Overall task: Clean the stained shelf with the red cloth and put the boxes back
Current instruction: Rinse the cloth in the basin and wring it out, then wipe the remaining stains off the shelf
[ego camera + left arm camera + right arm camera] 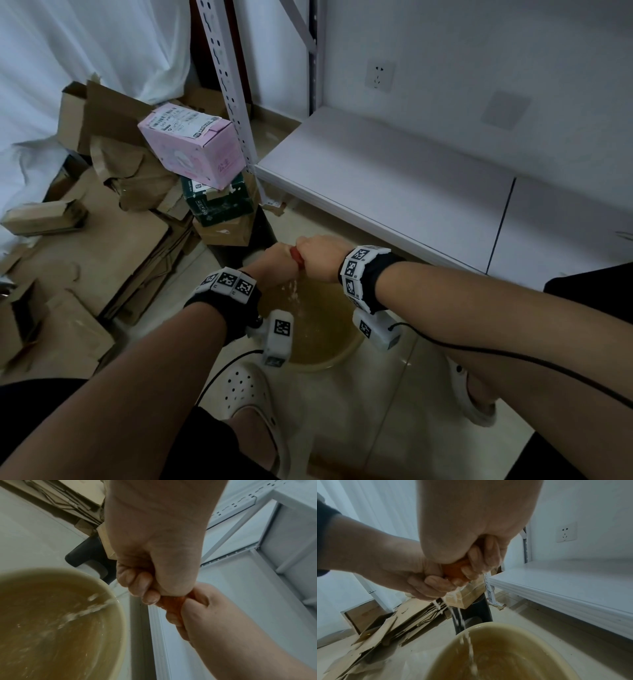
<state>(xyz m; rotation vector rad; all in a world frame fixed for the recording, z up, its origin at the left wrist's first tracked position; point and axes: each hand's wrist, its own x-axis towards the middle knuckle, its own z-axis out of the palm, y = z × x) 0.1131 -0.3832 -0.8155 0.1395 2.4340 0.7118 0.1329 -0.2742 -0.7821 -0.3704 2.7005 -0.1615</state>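
Both hands grip the wet red cloth and squeeze it over a beige basin of murky yellowish water on the floor. My left hand holds one end, my right hand the other; only a sliver of cloth shows between the fists. Water streams from the cloth into the basin. The white shelf stands bare to the right. A pink box sits on a dark green box, stacked left of the shelf post.
Flattened cardboard and torn cartons cover the floor at left. A perforated white upright marks the shelf's left corner. A black bin stands under the stacked boxes. My feet in white clogs flank the basin. A wall socket sits above the shelf.
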